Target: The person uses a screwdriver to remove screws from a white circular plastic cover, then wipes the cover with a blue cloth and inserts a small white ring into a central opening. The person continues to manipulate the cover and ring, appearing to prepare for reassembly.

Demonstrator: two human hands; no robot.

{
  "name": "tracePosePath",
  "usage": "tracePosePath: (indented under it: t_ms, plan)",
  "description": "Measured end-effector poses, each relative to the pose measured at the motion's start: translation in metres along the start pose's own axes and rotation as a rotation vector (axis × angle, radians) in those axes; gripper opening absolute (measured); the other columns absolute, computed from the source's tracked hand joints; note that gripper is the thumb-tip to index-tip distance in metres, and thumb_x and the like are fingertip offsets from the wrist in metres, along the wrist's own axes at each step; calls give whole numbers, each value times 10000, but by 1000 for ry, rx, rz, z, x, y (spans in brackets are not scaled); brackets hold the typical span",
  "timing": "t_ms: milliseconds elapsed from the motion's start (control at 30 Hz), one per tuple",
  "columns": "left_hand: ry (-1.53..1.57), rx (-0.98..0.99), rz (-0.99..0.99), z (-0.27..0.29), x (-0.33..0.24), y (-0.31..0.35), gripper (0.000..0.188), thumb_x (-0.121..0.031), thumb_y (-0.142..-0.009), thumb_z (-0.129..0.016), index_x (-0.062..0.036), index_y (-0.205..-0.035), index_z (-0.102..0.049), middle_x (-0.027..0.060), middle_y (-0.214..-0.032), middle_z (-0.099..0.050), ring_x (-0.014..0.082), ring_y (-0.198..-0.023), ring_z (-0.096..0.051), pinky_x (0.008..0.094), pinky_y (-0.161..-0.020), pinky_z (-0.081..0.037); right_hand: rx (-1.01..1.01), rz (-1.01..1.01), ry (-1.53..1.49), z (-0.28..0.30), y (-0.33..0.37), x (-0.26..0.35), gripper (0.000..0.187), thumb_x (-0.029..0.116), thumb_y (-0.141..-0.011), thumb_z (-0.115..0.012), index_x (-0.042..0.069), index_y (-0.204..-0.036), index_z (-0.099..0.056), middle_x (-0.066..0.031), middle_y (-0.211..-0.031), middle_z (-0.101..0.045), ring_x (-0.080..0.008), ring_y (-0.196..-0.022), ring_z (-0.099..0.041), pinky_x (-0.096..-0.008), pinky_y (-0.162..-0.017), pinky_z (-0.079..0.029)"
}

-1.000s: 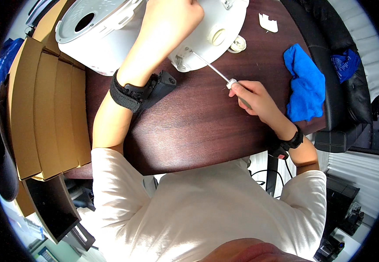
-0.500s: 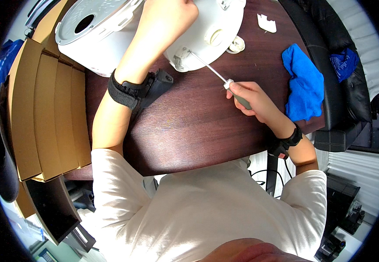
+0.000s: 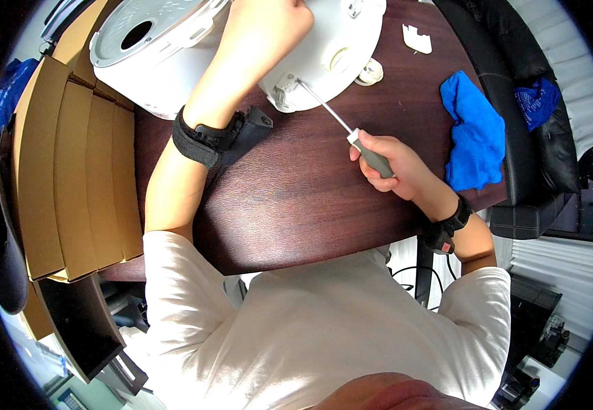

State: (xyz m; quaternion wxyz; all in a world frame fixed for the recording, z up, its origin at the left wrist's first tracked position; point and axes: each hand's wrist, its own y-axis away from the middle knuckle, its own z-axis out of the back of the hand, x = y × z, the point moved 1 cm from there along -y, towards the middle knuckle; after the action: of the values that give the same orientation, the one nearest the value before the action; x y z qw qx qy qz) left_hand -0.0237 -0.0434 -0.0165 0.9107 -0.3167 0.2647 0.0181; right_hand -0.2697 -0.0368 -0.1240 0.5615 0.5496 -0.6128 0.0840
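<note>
One screwdriver (image 3: 373,156) sits gripped in the right hand (image 3: 400,164), slanted so its tip reaches the white panel (image 3: 313,68) on the table (image 3: 296,205); the left hand (image 3: 276,18), its grip impossible to judge, perhaps steadies it.

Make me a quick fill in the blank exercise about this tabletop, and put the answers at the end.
1. The right hand holds the grey handle of a ____.
2. Its metal shaft reaches toward a curved panel coloured ____.
3. The crumpled cloth on the table is coloured ____.
4. Cardboard stands along the table's ____ side.

Answers: screwdriver; white; blue; left.
</note>
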Motion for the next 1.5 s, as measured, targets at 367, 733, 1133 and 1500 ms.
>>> tracePosePath:
  t_ms: [367,733,1133,1500]
  plan:
    - [17,-17,-20,-1,1,0,181,-29,-824,-486,37,-989,-519,301,-838,-623,463,-859,-616,505,-761,-485,43,-88,-204,-14,4,-3,438,451,-1031,-389,45,-952,-533,7,-564,-464,-41,-339,-304,-202,-325,-200]
    - [6,-32,-18,-3,1,0,176,-22,-825,-486,48,-982,-525,304,-825,-625,467,-837,-620,505,-749,-491,92,-148,-379,-23,6,-8,428,460,-1030,-381,69,-971,-546,-1,-585,-472,-57,-342,-306,-223,-348,-207]
    - [19,-50,-37,-2,-2,2,178,-26,-823,-496,45,-982,-528,302,-814,-626,467,-833,-623,512,-744,-491,211,-184,-590,-31,6,-16,456,491,-1024,-371,76,-991,-557,-2,-611,-476,-68,-361,-288,-236,-369,-216]
    - [17,25,-25,5,1,-1,253,-9,-819,-476,34,-1057,-550,309,-841,-635,453,-869,-632,508,-780,-495,3,-89,-268,-20,17,-12,434,471,-1024,-395,77,-938,-558,26,-564,-460,-58,-358,-306,-233,-364,-208]
